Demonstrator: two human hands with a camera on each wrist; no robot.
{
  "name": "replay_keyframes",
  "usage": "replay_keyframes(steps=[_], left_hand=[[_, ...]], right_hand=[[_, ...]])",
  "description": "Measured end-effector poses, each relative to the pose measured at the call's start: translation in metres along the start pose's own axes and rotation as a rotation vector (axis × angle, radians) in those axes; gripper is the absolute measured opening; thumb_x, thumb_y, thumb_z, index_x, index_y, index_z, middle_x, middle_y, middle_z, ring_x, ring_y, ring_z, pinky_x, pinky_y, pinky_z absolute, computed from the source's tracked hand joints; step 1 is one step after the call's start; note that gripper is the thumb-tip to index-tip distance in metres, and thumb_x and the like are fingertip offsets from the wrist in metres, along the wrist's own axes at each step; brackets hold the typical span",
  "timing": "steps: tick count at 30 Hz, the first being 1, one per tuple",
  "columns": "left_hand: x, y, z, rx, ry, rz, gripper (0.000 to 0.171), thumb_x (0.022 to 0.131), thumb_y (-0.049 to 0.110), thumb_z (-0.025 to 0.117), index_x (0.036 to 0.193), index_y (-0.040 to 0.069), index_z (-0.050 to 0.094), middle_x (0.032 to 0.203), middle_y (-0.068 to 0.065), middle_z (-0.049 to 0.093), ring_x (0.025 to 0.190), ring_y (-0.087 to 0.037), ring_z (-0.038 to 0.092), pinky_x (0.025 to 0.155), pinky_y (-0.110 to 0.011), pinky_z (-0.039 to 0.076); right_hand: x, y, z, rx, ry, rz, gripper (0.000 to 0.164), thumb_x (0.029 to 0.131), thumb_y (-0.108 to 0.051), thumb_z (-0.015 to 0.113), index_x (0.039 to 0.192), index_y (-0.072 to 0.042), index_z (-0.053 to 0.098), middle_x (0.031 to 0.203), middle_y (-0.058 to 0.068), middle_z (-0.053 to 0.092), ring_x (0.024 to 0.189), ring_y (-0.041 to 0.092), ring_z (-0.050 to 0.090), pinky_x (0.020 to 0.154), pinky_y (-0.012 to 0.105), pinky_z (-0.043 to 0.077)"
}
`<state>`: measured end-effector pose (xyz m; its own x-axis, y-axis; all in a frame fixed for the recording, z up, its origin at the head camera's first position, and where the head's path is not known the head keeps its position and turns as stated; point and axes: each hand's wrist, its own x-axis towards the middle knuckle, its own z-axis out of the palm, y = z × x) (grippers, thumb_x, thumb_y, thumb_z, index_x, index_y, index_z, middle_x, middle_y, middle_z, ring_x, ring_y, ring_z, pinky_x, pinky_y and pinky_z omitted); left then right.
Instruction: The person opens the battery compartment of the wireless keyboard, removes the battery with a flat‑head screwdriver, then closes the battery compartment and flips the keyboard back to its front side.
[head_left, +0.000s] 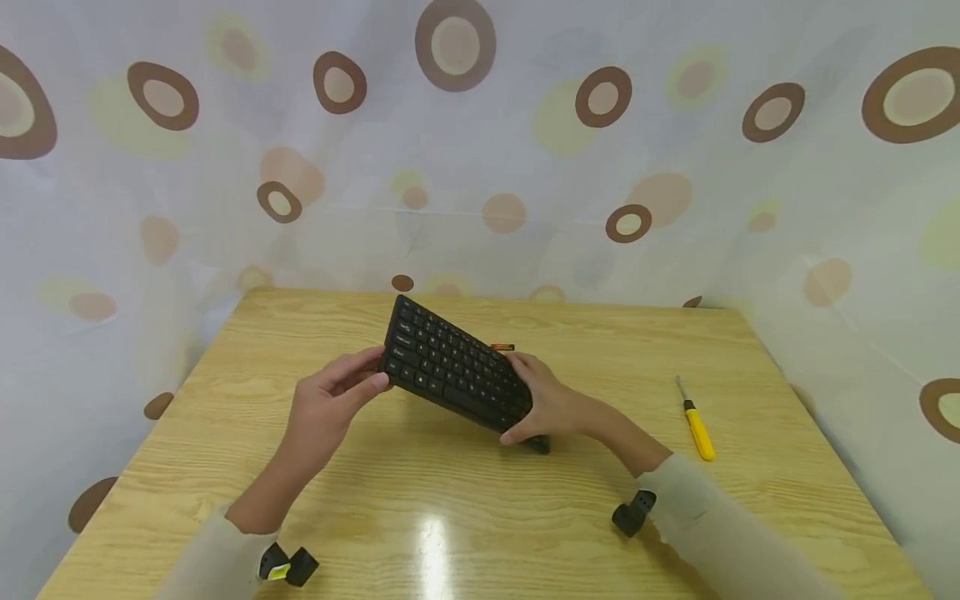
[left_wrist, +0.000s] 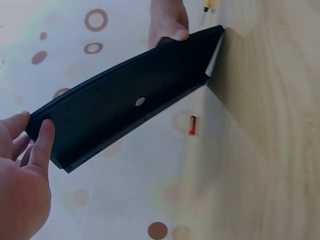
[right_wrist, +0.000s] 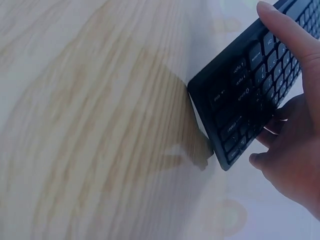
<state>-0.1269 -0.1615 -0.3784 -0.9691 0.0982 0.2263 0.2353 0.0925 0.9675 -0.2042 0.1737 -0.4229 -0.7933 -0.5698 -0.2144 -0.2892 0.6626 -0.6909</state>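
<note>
A black keyboard is tilted over the table, its left end raised and its right end down close to the wood. My left hand pinches the raised left end between thumb and fingers. Across the lower part, my right hand grips both long edges, thumb on the near one. The left wrist view shows the keyboard's plain dark underside with a small pale oval on it. In the right wrist view the keys face the camera beside my right thumb.
Behind the keyboard lies a small red and black battery on the wooden table. A screwdriver with a yellow handle lies to the right. A patterned white sheet hangs behind and along both sides of the table.
</note>
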Motion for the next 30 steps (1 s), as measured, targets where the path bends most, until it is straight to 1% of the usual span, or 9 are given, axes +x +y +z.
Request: replay_keyframes(steps=[7, 12, 17, 20, 24, 30], left_hand=[[-0.005, -0.018, -0.002, 0.030, 0.005, -0.159, 0.049, 0.094, 0.028, 0.073, 0.136, 0.006, 0.063, 0.121, -0.016, 0.070, 0.100, -0.007, 0.073, 0.092, -0.020, 0.054], [-0.010, -0.031, -0.001, 0.057, -0.003, -0.259, 0.050, 0.093, 0.029, 0.075, 0.136, 0.007, 0.063, 0.121, -0.015, 0.071, 0.102, -0.009, 0.072, 0.092, -0.020, 0.054], [-0.017, -0.047, 0.003, 0.096, -0.041, -0.352, 0.048, 0.093, 0.021, 0.075, 0.136, 0.004, 0.063, 0.120, -0.014, 0.071, 0.106, -0.017, 0.072, 0.091, -0.022, 0.055], [-0.020, -0.056, 0.005, 0.116, -0.071, -0.403, 0.046, 0.093, 0.015, 0.073, 0.135, 0.003, 0.063, 0.119, -0.013, 0.071, 0.107, -0.021, 0.071, 0.090, -0.023, 0.056], [-0.020, -0.064, 0.008, 0.155, -0.089, -0.424, 0.043, 0.092, 0.011, 0.073, 0.133, 0.000, 0.064, 0.117, -0.014, 0.072, 0.106, -0.022, 0.071, 0.089, -0.024, 0.057], [-0.015, -0.072, 0.011, 0.245, -0.104, -0.432, 0.040, 0.090, 0.008, 0.073, 0.128, -0.001, 0.067, 0.108, -0.010, 0.075, 0.097, -0.018, 0.072, 0.085, -0.029, 0.058]], right_hand=[[-0.007, 0.008, -0.005, -0.093, 0.001, 0.002, 0.133, 0.074, -0.048, 0.089, 0.161, -0.002, 0.001, 0.166, 0.021, 0.000, 0.153, 0.043, 0.006, 0.116, 0.066, 0.024], [-0.009, 0.011, -0.007, -0.198, 0.010, 0.001, 0.133, 0.072, -0.054, 0.088, 0.161, 0.001, 0.006, 0.166, 0.022, 0.006, 0.153, 0.042, 0.011, 0.118, 0.062, 0.025], [-0.011, 0.017, -0.009, -0.323, -0.008, -0.013, 0.135, 0.069, -0.059, 0.087, 0.159, 0.007, 0.011, 0.163, 0.026, 0.012, 0.151, 0.043, 0.016, 0.119, 0.059, 0.026], [-0.012, 0.018, -0.010, -0.376, -0.026, -0.009, 0.135, 0.068, -0.061, 0.087, 0.158, 0.007, 0.013, 0.163, 0.026, 0.014, 0.151, 0.042, 0.017, 0.119, 0.058, 0.026], [-0.012, 0.019, -0.012, -0.426, -0.050, 0.010, 0.133, 0.069, -0.063, 0.085, 0.159, 0.005, 0.015, 0.164, 0.023, 0.015, 0.152, 0.041, 0.017, 0.119, 0.058, 0.026], [-0.010, 0.021, -0.012, -0.470, -0.067, 0.020, 0.132, 0.070, -0.067, 0.082, 0.159, 0.003, 0.015, 0.165, 0.022, 0.016, 0.152, 0.040, 0.017, 0.119, 0.057, 0.026]])
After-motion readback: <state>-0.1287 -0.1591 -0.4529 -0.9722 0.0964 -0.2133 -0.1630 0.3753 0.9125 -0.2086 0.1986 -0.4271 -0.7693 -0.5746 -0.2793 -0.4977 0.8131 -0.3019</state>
